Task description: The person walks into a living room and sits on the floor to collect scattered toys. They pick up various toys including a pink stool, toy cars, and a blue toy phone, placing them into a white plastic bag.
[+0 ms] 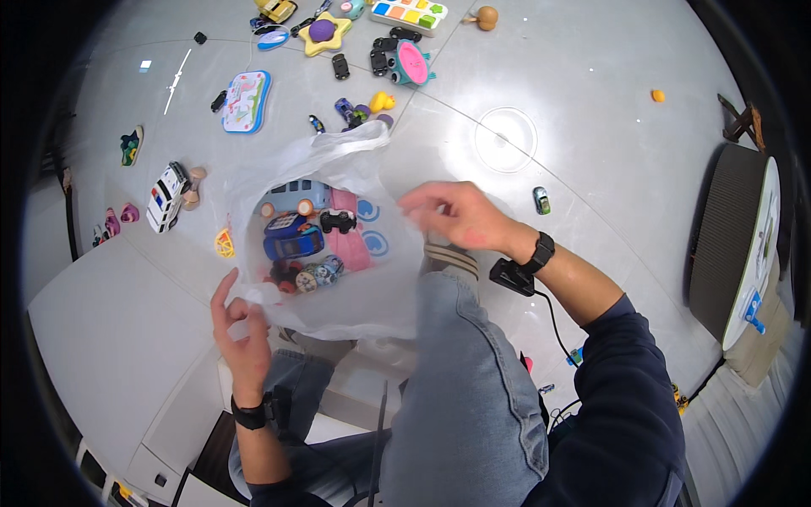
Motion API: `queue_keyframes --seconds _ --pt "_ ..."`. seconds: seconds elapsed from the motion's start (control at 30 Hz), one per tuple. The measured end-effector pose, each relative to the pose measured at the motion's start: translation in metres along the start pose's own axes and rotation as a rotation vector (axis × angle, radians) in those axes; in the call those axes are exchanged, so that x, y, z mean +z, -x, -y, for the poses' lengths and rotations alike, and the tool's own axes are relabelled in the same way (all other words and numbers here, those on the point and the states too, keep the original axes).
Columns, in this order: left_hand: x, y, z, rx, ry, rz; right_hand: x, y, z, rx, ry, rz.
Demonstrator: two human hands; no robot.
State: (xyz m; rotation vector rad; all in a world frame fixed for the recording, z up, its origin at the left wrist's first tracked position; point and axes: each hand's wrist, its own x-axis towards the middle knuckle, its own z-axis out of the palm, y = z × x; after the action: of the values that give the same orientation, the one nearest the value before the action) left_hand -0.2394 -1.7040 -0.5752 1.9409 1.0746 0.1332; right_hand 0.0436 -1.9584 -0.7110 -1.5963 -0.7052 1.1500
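Note:
A translucent white plastic bag point(342, 317) lies spread wide before me, its mouth facing up. My left hand point(244, 339) pinches its near left rim between thumb and curled fingers, the index finger sticking out. At the right rim, my right hand point(459, 215) has thumb and fingers on the film; its fingertips are blurred. Inside the bag are a light blue toy bus point(294, 198), a dark blue toy car point(293, 244), a small black-and-white toy vehicle point(338, 220), a pink item point(348, 247) and a patterned ball-like toy point(317, 274).
Past the bag lie a yellow rubber duck point(382, 102), a teal-and-pink frog-like toy point(413, 62) and several small cars. A white toy police car point(168, 198) is at left, a small green car point(542, 200) at right. A low white-topped table point(754, 253) borders the right side.

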Motion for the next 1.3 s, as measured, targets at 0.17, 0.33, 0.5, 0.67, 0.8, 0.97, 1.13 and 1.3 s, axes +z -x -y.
queue_keyframes --seconds 0.17,0.33,0.5,0.67,0.8,0.97,1.13,1.3 --pt "-0.002 0.0 0.006 -0.004 0.032 0.019 -0.057 0.056 -0.083 0.255 0.51 -0.513" --pt "0.0 0.0 0.01 -0.011 0.026 0.022 -0.093 0.111 -0.154 0.498 0.913 -0.599" --pt "-0.004 -0.001 0.009 -0.015 0.019 0.023 -0.092 0.106 -0.174 0.632 0.893 -0.618" --pt "-0.005 -0.002 0.01 -0.024 0.025 0.018 -0.058 0.059 -0.103 0.237 0.496 -0.507" --pt "0.002 -0.005 0.01 0.001 0.016 0.012 0.008 0.014 -0.025 -0.153 0.272 -0.125" --pt "0.001 -0.004 0.005 -0.003 -0.005 0.02 0.075 -0.046 0.029 -0.274 0.102 0.291" --pt "-0.007 -0.005 0.007 -0.016 0.027 -0.004 0.065 -0.046 0.011 -0.235 -0.071 0.149" --pt "-0.013 -0.009 0.012 -0.017 0.028 0.029 0.012 -0.019 -0.044 0.167 -0.116 -0.291"
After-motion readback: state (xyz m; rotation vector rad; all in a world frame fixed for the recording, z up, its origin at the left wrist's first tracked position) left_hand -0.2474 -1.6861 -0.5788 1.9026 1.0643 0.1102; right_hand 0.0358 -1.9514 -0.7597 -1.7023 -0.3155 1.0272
